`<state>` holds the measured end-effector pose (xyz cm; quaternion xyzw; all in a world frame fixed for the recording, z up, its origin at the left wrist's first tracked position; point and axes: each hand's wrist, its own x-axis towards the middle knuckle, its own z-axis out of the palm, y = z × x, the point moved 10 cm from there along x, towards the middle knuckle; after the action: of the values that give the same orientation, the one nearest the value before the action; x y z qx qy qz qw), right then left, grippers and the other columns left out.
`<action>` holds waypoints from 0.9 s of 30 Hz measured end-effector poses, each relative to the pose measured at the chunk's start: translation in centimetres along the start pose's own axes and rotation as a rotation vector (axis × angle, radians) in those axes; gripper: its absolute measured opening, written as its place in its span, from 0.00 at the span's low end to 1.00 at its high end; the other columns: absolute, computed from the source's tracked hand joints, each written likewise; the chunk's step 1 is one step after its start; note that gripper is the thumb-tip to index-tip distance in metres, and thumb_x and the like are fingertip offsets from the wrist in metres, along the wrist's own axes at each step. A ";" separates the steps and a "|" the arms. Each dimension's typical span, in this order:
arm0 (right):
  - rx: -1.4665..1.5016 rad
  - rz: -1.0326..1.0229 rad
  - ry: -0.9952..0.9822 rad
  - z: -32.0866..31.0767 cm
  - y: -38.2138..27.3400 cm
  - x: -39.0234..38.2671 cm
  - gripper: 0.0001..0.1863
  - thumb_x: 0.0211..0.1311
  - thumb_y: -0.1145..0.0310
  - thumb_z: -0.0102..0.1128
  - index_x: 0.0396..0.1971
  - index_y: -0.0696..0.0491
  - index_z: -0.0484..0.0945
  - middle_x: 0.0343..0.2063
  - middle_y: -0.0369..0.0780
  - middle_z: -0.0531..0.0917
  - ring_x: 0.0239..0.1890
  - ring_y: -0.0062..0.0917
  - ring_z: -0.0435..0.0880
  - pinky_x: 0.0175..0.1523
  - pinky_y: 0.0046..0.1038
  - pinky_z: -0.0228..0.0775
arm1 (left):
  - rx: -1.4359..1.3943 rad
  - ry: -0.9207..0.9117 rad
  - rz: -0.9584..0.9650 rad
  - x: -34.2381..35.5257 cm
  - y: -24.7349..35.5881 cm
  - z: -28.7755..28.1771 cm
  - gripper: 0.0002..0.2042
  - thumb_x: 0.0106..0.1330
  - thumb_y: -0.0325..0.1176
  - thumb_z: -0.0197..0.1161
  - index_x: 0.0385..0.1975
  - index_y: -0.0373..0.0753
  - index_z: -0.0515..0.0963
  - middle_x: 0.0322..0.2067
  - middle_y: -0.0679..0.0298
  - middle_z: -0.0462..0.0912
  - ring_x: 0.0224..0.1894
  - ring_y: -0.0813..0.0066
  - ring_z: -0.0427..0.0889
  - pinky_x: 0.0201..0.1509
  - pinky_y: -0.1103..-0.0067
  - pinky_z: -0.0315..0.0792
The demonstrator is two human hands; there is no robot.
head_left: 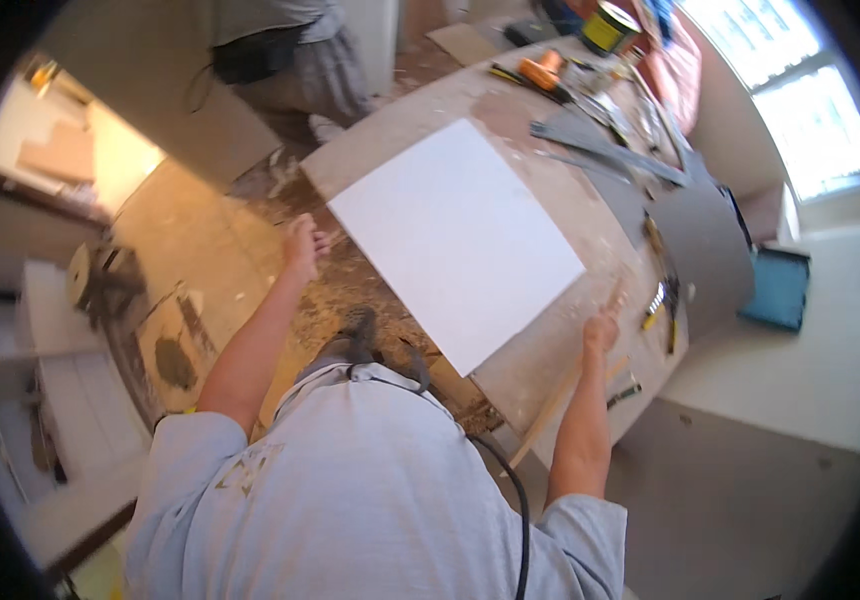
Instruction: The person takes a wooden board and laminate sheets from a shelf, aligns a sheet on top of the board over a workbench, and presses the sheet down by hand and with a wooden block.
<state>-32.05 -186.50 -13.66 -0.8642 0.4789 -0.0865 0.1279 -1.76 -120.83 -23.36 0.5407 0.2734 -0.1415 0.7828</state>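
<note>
A white square panel (460, 245) lies flat on a worn, dusty work table (530, 395). Its near left edge reaches past the table's edge. Just off the panel's left corner, my left hand (305, 247) is held in the air, fingers loosely bent and apart, nothing in it. On the other side, my right hand (605, 318) is over the table close to the panel's right corner, fingers stretched out and empty. A thin wooden strip (555, 408) runs below my right forearm. A yellow-handled tool (655, 305) lies beyond that hand.
At the table's far end are an orange power tool (542, 70), a metal square (610, 152) and a dark tin (610, 28). A grey sheet (700, 255) leans at the right. Another person (295, 60) is beyond the table. Debris covers the floor (350, 285).
</note>
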 end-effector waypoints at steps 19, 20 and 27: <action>0.273 0.046 -0.118 4.2 -10.1 -16.9 0.30 0.66 0.61 0.62 0.57 0.71 0.70 0.49 0.59 0.81 0.51 0.50 0.81 0.59 0.44 0.70 | 0.292 0.119 0.132 2.6 -7.1 4.0 0.11 0.60 0.33 0.71 0.33 0.31 0.80 0.30 0.54 0.85 0.29 0.64 0.85 0.24 0.65 0.76; 0.438 0.030 -0.148 5.3 -10.0 -16.5 0.31 0.66 0.61 0.63 0.58 0.71 0.70 0.50 0.59 0.81 0.52 0.50 0.81 0.59 0.43 0.70 | 0.233 0.113 -0.022 2.8 -8.5 4.2 0.11 0.60 0.33 0.70 0.35 0.31 0.79 0.31 0.54 0.85 0.29 0.63 0.86 0.24 0.66 0.77; 0.163 0.110 -0.118 -0.4 -12.3 -16.5 0.38 0.62 0.55 0.67 0.64 0.65 0.68 0.58 0.60 0.73 0.63 0.53 0.70 0.67 0.47 0.62 | -0.112 0.021 -0.289 -5.3 -6.0 8.8 0.15 0.66 0.32 0.64 0.49 0.32 0.74 0.38 0.54 0.84 0.34 0.62 0.88 0.32 0.64 0.85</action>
<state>-30.97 -166.26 -10.00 -0.8269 0.5086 -0.0669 0.2304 -6.76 -131.57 -22.53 0.4528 0.3639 -0.2315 0.7804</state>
